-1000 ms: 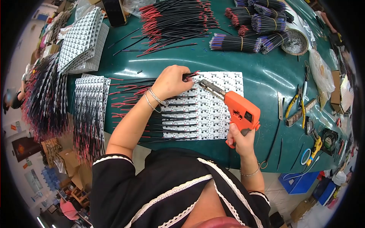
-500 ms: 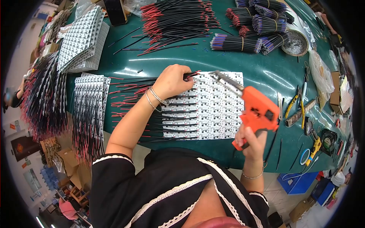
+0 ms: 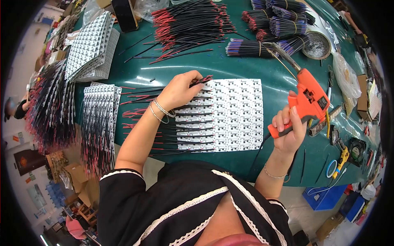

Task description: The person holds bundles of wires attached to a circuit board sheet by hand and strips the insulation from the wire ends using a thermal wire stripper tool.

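Observation:
My left hand [image 3: 180, 91] is closed on a few black wires with red ends [image 3: 205, 80], over the top of a white circuit board panel [image 3: 238, 115]. Rows of black wires lie across the panel's left part and stick out past its left edge. My right hand [image 3: 289, 128] grips an orange soldering gun [image 3: 310, 96], raised to the right of the panel. The gun's metal tip points up and left, in front of the wire bundles at the back. A dark cord hangs from its handle.
Stacked white panels [image 3: 88, 47] and wired panels [image 3: 98, 119] are on the left. A loose wire pile [image 3: 191, 24], tied wire bundles [image 3: 248, 48] and a round bowl [image 3: 317, 45] lie at the back. Tools, including a yellow-handled one [image 3: 340, 162], lie right. A person [image 3: 16, 108] shows far left.
My right hand has carried the soldering gun away from the panel, to the right and up. My left hand stays near the panel's top, its fingers slightly shifted on the wires.

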A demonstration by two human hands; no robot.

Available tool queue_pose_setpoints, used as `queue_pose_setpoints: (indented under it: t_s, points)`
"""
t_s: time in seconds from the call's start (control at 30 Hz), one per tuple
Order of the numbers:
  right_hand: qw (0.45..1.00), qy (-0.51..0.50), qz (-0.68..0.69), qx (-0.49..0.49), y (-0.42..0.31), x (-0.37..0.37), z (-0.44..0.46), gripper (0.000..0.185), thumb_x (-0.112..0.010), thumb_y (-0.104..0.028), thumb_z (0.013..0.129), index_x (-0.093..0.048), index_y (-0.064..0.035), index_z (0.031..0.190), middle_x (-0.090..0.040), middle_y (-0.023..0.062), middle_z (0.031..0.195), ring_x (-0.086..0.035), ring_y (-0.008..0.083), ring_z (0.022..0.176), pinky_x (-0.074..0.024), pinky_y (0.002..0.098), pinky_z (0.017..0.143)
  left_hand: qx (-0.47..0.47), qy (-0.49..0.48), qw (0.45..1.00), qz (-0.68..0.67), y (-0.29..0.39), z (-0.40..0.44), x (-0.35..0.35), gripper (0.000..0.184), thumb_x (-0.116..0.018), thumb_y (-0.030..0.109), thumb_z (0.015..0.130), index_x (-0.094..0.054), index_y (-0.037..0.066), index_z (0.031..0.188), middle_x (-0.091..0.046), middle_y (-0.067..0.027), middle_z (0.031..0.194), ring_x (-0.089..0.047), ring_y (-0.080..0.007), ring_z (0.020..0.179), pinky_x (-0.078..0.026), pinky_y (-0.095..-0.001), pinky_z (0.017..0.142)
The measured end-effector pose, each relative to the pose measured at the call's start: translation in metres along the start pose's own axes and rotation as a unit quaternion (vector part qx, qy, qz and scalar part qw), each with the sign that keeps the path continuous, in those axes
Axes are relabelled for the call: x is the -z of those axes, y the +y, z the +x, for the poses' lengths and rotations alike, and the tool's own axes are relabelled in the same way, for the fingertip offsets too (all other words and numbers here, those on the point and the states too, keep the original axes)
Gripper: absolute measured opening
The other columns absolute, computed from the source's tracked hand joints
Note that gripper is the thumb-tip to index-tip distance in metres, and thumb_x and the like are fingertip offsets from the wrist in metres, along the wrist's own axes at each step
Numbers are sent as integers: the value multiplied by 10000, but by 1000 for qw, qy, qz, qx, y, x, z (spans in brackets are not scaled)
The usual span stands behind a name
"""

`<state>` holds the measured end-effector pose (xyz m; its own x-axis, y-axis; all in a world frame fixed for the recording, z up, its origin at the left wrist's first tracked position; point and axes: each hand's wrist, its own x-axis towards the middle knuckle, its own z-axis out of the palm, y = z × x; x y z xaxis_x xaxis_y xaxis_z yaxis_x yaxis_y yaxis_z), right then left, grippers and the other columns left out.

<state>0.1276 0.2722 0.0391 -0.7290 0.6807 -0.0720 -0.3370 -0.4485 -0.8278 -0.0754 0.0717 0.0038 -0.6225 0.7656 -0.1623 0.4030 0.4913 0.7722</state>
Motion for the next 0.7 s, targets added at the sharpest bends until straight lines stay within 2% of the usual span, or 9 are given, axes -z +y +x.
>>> queue_pose_setpoints:
  t_s: [0.07,0.17,0.27,0.37,0.47,0.7]
  points:
    - [1000,0,-11,0,0,1,2,370,-511,-91,833,-413,71,1151,-406,21,588,-362,76,413,-319,205,405,-20,22,999,13,0,-1,0,182,-590,110,810,-559,-20,933,-563,-70,695,-483,-118,596,-408,-268,567]
    - [999,-17,-48,-14,0,4,3,348,-533,-105,831,-440,75,1114,-417,18,570,-367,76,406,-317,205,399,9,57,998,4,4,-1,2,219,-592,153,795,-565,-20,926,-581,-150,716,-524,-249,590,-421,-335,588]
    - [994,-42,-94,-47,2,4,1,255,-553,-113,833,-492,57,1014,-445,16,543,-391,78,390,-319,207,378,-4,106,993,-55,-4,4,-3,195,-592,153,796,-579,-11,901,-578,-142,701,-530,-245,594,-418,-336,584]
    - [981,-74,-148,-98,11,10,-7,344,-526,-133,846,-457,71,1115,-408,9,545,-382,81,392,-315,208,388,47,81,996,10,16,4,6,183,-600,144,787,-589,-19,870,-585,-149,694,-544,-271,611,-422,-341,593]
    - [974,-89,-168,-126,20,12,-15,334,-536,-137,847,-468,72,1099,-402,9,530,-374,80,382,-316,215,378,19,77,994,69,10,6,4,174,-620,120,789,-595,-30,872,-567,-69,640,-463,-127,560,-393,-272,547]
    - [966,-103,-181,-153,35,14,-25,317,-573,-158,842,-488,63,1054,-456,12,497,-409,77,364,-346,214,361,-2,94,995,29,6,7,-7,182,-634,140,767,-609,-17,857,-586,-86,644,-485,-129,553,-409,-269,552]
